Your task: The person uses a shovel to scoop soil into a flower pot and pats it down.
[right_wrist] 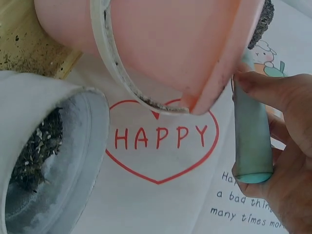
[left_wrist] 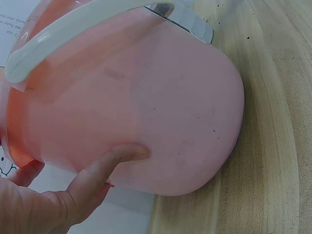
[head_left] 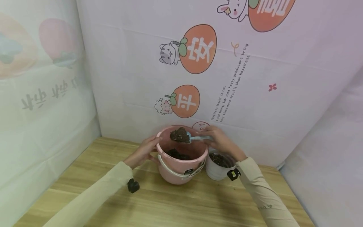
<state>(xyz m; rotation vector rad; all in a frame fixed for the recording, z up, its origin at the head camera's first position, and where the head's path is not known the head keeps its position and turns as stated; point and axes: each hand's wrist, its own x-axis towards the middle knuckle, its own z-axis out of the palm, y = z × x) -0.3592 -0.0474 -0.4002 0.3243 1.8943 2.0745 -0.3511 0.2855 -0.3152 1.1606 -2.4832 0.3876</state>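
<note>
A pink bucket (head_left: 181,170) with a white handle (left_wrist: 73,29) stands on the table, dark soil (head_left: 177,154) inside it. My left hand (head_left: 146,149) grips its left side, thumb (left_wrist: 129,152) pressed on the outer wall and fingers near the rim. In my right hand (head_left: 219,138) is a small trowel (head_left: 199,138), held by its light blue-green grip (right_wrist: 252,131). The trowel carries a heap of dark soil (head_left: 180,135) above the bucket's opening. Its blade is mostly hidden under that soil.
Right of the bucket stands a white pot (head_left: 216,173) with soil (right_wrist: 41,151) in it, below my right forearm. Crumbs of soil dot the wooden table (head_left: 158,205). Printed cloth (head_left: 127,78) hangs close behind the bucket, and more cloth walls both sides.
</note>
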